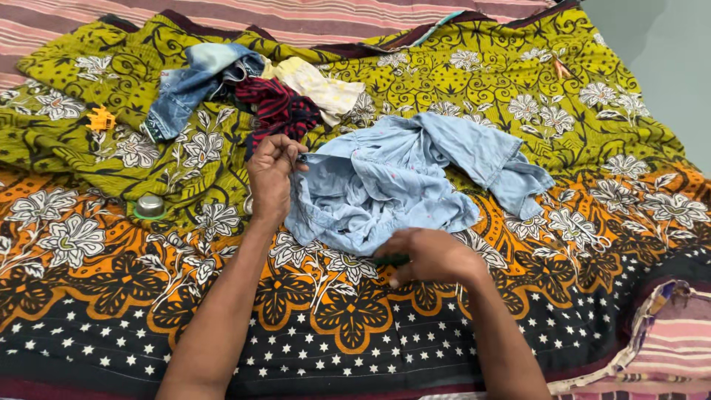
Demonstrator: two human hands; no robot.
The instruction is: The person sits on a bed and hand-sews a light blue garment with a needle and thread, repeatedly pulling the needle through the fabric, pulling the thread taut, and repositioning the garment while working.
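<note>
The light blue garment (400, 181) lies crumpled on the bed, between your two hands and spreading away from them toward the far side. It is a soft, pale denim-like cloth, heavily creased, scattered with tiny pink specks, and one sleeve or flap trails off to your right. Your left hand (272, 174) sits at the garment's left edge, fingers drawn together in a pinching grip on the cloth's edge there; whether something thin is held between the fingertips is too small to tell. Your right hand (429, 255) rests just below the garment's near edge, fingers curled and pressed together around a small dark green object (390, 260), of which only a stub shows.

Beyond your left hand lies a heap of other clothes: a red and dark striped piece (278, 107) just past the fingertips, a faded pair of blue jeans (189, 85) farther left, and a pale yellow dotted cloth (318, 85) touching the striped one. To the left of your left forearm stands a small round container with a silver lid (150, 206); its contents are hidden. Farther left and away is a small orange hair clip (101, 119). Everything rests on the floral bedsheet (518, 89), green with white flowers far from your hands, orange then black with white stars nearer you.
</note>
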